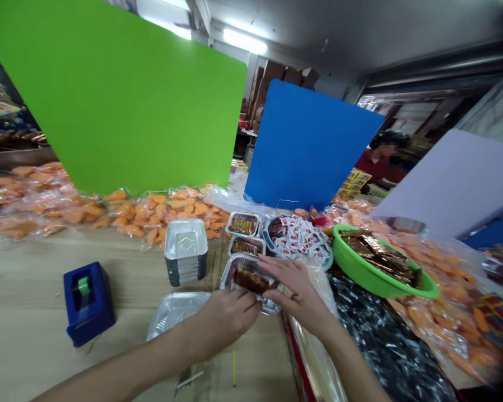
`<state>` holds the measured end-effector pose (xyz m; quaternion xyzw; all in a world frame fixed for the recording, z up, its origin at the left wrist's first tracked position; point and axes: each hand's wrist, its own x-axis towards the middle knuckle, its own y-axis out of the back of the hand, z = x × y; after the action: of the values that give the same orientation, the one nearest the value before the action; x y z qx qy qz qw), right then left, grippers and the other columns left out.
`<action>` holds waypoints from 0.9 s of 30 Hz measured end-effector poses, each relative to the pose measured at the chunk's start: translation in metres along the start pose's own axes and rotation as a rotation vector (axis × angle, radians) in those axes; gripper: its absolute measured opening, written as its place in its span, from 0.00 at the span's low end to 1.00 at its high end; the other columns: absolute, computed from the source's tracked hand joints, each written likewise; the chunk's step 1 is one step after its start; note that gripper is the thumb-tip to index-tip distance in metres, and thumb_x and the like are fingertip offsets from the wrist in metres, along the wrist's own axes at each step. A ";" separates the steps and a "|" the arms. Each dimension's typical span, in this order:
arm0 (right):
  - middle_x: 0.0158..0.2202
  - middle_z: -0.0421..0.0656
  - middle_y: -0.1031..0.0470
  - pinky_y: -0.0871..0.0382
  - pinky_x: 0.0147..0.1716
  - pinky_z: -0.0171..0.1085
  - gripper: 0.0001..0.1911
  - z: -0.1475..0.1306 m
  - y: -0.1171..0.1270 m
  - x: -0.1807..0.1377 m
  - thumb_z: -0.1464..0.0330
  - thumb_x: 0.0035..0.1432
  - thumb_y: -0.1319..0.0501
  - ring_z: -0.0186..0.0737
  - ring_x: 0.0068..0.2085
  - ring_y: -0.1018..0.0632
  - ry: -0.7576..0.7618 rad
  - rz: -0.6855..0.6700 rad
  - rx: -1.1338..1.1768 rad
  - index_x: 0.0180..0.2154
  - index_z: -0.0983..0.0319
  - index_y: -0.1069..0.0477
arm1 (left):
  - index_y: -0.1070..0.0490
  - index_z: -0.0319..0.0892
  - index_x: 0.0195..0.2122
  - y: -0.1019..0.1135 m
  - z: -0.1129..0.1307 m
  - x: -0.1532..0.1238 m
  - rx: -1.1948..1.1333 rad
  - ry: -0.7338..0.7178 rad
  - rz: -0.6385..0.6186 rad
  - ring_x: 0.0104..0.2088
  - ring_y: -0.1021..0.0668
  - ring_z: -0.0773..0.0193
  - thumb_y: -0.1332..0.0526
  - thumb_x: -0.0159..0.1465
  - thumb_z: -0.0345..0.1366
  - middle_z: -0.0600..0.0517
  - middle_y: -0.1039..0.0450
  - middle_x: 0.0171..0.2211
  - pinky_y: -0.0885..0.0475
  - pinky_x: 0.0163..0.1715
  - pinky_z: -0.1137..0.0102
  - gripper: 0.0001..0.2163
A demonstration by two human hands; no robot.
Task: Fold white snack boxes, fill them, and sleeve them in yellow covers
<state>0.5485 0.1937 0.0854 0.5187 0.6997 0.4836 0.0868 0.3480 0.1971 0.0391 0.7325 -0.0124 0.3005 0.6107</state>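
A glossy brown packet [250,280] lies tilted over an aluminium foil tray [230,267] at the centre of the table. My left hand [230,315] is closed at the packet's near left edge, its fingertips partly hidden. Reaching in from the right, my right hand [297,290] has its thumb against the packet's right end and its fingers stretched over the tray's far rim. Behind stand two more foil trays, the nearer [246,245] and the farther [243,224], each with a shiny brown packet inside. An empty foil tray [174,310] sits beside my left forearm.
Left of the hands are stacked foil trays [186,251] and a blue tape dispenser [90,301]. On the right stand a bowl of small white sachets [299,237] and a green basin [373,285] of brown packets. Bagged orange pieces [184,206] line the back, below green [151,106] and blue boards [305,145].
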 end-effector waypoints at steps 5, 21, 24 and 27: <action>0.54 0.41 0.32 0.44 0.54 0.45 0.17 0.017 0.007 -0.010 0.60 0.61 0.48 0.41 0.54 0.33 -0.194 0.275 0.136 0.50 0.53 0.33 | 0.33 0.37 0.38 -0.001 -0.005 0.015 -0.010 0.041 -0.059 0.32 0.25 0.62 0.49 0.63 0.26 0.50 0.28 0.32 0.28 0.28 0.68 0.07; 0.39 0.43 0.25 0.35 0.45 0.41 0.10 0.048 0.006 -0.062 0.64 0.58 0.45 0.39 0.42 0.26 -0.330 0.526 -0.003 0.38 0.58 0.27 | 0.29 0.34 0.35 -0.061 -0.014 0.047 0.003 0.211 -0.363 0.35 0.24 0.57 0.47 0.62 0.24 0.42 0.28 0.35 0.29 0.26 0.68 0.07; 0.38 0.43 0.24 0.35 0.44 0.41 0.10 0.054 0.002 -0.059 0.65 0.58 0.45 0.39 0.41 0.26 -0.306 0.509 -0.025 0.38 0.58 0.27 | 0.30 0.34 0.38 -0.066 -0.011 0.051 0.007 0.212 -0.339 0.38 0.25 0.57 0.48 0.63 0.26 0.42 0.29 0.37 0.29 0.30 0.67 0.08; 0.38 0.44 0.24 0.36 0.45 0.42 0.11 0.057 -0.002 -0.057 0.64 0.58 0.45 0.40 0.41 0.26 -0.327 0.492 -0.028 0.39 0.59 0.27 | 0.32 0.35 0.42 -0.060 -0.005 0.057 0.015 0.204 -0.297 0.41 0.27 0.55 0.49 0.64 0.30 0.43 0.30 0.40 0.29 0.36 0.63 0.09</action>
<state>0.6085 0.1808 0.0326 0.7427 0.5226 0.4098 0.0858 0.4157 0.2372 0.0122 0.6965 0.1601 0.2799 0.6410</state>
